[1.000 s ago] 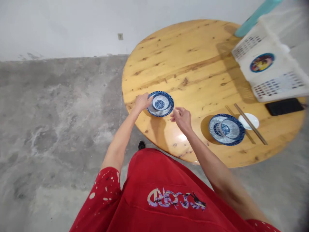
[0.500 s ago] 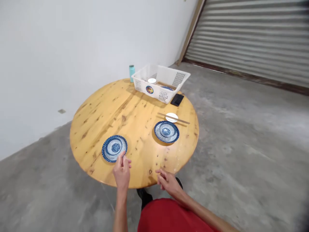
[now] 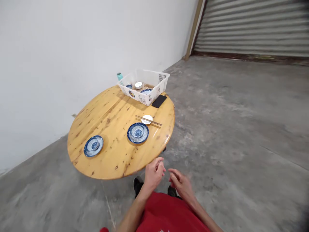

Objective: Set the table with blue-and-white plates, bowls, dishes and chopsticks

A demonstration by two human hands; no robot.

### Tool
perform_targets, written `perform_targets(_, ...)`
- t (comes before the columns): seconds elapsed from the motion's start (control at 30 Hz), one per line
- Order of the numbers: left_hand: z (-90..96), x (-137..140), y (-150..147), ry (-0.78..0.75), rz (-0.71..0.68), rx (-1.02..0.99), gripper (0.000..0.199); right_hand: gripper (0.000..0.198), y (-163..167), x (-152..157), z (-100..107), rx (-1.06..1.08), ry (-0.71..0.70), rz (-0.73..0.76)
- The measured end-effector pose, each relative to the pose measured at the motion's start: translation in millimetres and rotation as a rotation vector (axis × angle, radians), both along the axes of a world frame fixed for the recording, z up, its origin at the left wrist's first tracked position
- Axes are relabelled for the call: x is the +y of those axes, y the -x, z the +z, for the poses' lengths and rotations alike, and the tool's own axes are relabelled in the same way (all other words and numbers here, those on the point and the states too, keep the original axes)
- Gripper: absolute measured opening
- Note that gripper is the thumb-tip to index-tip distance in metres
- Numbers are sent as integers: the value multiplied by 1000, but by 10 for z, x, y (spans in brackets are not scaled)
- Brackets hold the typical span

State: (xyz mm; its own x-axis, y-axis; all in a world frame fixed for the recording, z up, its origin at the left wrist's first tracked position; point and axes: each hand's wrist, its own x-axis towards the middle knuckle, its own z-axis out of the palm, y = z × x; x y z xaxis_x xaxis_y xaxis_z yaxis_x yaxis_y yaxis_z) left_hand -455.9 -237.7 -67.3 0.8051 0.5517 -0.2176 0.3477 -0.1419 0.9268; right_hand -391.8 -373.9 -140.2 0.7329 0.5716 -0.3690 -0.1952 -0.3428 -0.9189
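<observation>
My left hand (image 3: 154, 172) hangs in front of the near edge of a round wooden table (image 3: 112, 164), its fingers loosely bent and nothing visible in them. Close to its right is my right hand (image 3: 181, 183), loosely curled with finger and thumb apart, also holding nothing that I can see. Nearest on the table lies a blue-and-white plate (image 3: 131, 137) with a bowl (image 3: 138, 131) on it. Behind that plate, a pair of chopsticks (image 3: 154, 122) rests across a small white dish (image 3: 146, 118). To the left, a second blue-rimmed plate (image 3: 87, 152) carries another bowl (image 3: 93, 145).
At the table's far side stands a white plastic basket (image 3: 145, 98) with dishes inside. A black phone (image 3: 159, 101) lies beside it, and a turquoise bottle (image 3: 119, 76) stands behind its left corner. A white wall rises behind; concrete floor (image 3: 229, 129) stretches right.
My left hand has drawn back from the left plate, rightward past the table's edge, and is now close to my right hand. The view has shifted, so the table sits farther left.
</observation>
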Motion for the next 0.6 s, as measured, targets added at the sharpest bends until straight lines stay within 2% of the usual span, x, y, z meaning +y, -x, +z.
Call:
perform_targets(0.1, 62, -300, -370, -19, -145, 14, 35, 51, -242, -375, -7, 38, 13, -162)
perform_targets(0.2, 115, -423, -673, -60, -208, 44, 36, 51, -427, -540, -1, 74, 15, -227)
perform_targets(0.3, 62, -441, -939, -69, -195, 51, 37, 57, -631, -582, -6, 128, 8, -252)
perform_targets(0.4, -83, -402, -1217, -57, -163, 30, 38, 64, -913, -583, -51, 176, 21, -265)
perform_targets(0.5, -223, -312, -1543, -28, -110, 7, 38, 65, -1303, -559, -152, 167, 67, -228)
perform_targets(0.6, -285, -170, -1915, -13, -57, 4, 39, 63, -1798, -471, -244, 129, 127, -147)
